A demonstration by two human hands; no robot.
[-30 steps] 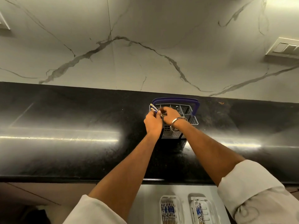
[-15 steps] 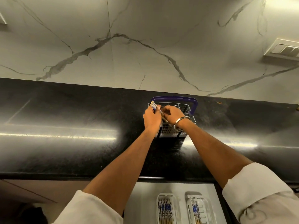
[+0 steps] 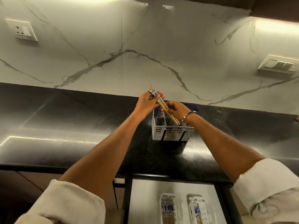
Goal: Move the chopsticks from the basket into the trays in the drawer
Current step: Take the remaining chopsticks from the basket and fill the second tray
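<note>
Partway through, by the look of it. Left hand clamped round the patterned tops of a small bundle of chopsticks, tips slanting toward four o'clock into the basket on the black bench. Right hand pinching the shafts just above the rim. At six o'clock, open drawer, both trays already part-filled. Rest of basket seemingly empty; transfer of this bundle left.
</note>
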